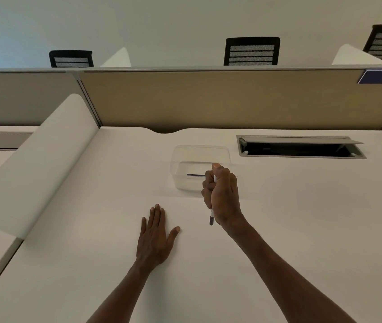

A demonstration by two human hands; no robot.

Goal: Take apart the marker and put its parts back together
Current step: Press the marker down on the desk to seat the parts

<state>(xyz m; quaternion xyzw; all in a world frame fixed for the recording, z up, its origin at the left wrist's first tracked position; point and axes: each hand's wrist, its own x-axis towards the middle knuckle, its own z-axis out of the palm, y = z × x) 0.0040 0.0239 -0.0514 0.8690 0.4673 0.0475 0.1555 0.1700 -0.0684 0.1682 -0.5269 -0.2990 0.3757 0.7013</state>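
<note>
My right hand [222,197] is closed around a thin white marker [211,217], held near the front right corner of a clear plastic container [180,155]. The marker's dark end sticks out below my fist and points toward me; a short white stretch shows between my fingers. Inside the container lies a thin dark stick-like part [195,175], its right end hidden behind my fingers. My left hand [156,236] rests flat on the white desk [301,229], palm down, fingers spread, holding nothing.
An open cable hatch [301,148] is cut into the desk at the back right. A beige partition [208,99] closes the far edge, with a white side divider [40,159] on the left. Black chairs stand beyond the partition.
</note>
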